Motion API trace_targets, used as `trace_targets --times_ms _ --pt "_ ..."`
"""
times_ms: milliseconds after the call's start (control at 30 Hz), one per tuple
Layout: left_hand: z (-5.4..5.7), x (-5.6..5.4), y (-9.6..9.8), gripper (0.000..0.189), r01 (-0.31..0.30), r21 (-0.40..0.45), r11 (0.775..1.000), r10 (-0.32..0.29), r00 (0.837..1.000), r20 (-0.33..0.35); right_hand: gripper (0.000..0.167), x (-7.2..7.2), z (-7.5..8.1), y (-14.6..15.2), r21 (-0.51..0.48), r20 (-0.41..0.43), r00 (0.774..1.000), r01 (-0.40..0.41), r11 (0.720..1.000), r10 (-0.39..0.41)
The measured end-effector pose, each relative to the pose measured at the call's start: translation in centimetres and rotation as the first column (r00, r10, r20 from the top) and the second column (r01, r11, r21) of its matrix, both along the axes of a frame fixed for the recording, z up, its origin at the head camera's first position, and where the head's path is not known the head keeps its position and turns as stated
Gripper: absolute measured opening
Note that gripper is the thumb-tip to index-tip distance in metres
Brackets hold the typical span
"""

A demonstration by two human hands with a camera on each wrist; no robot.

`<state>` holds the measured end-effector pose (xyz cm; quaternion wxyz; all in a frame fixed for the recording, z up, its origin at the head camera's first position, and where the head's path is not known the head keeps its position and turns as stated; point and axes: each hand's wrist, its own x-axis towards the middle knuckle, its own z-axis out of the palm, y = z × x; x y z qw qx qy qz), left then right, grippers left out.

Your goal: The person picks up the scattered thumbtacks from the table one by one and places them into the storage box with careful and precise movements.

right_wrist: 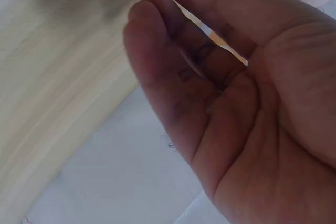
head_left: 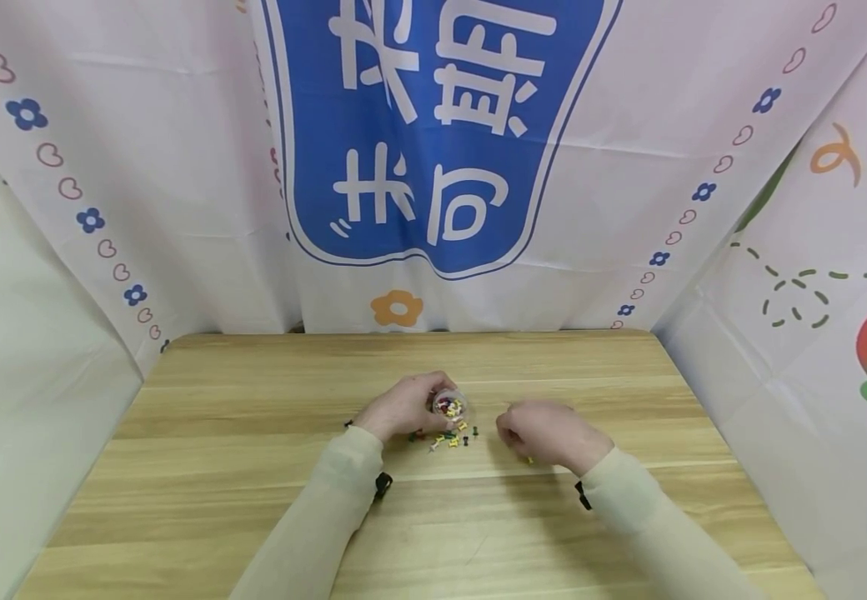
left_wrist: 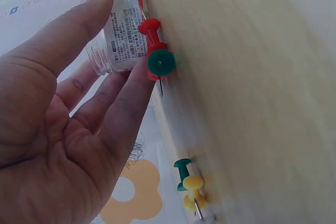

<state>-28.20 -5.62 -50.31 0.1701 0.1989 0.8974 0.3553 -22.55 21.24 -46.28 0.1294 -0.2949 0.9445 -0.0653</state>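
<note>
Pale wood-grain tabletop [head_left: 463,542] gave you room to draw back between your forearms. Just beside a small yellow plastic push pin [head_left: 530,459], your right hand [head_left: 546,433] bent its fingers; whether their tips pinched anything, you cannot tell. Loose multicoloured plastic push pins [head_left: 453,443], some points exposed, lay beside the jar: a careless sweep could have pricked or scattered. Your left hand [head_left: 403,404], parted to its width, gripped the clear round plastic jar [left_wrist: 126,35]; tilting risked spilling its pins. Well beyond, the back edge [head_left: 433,334] met white printed cloth [head_left: 201,250].
</note>
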Motion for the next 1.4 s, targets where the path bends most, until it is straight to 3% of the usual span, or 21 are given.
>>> trace_targets --times_ms 367,667,967,1400 --pt "-0.2 -0.1 -0.1 0.050 0.008 0.004 1.000 -0.008 1.000 -0.013 0.032 1.1 -0.5 1.0 0.069 0.000 1.000 0.018 0.997 -0.018" --pt "-0.1 0.0 -0.2 0.052 0.003 0.001 1.000 -0.003 1.000 -0.012 0.034 1.3 -0.7 0.8 0.075 -0.066 0.997 -0.026 0.997 0.031" --pt "0.0 0.0 -0.1 0.052 -0.001 -0.001 1.000 0.001 1.000 -0.005 0.031 0.3 -0.3 0.1 0.004 -0.087 0.995 -0.041 0.999 0.041" --pt "0.0 0.1 0.0 0.050 0.003 0.013 1.000 -0.002 1.000 -0.011 0.015 -1.6 0.3 -1.7 -0.081 -0.139 0.988 -0.073 0.994 0.061"
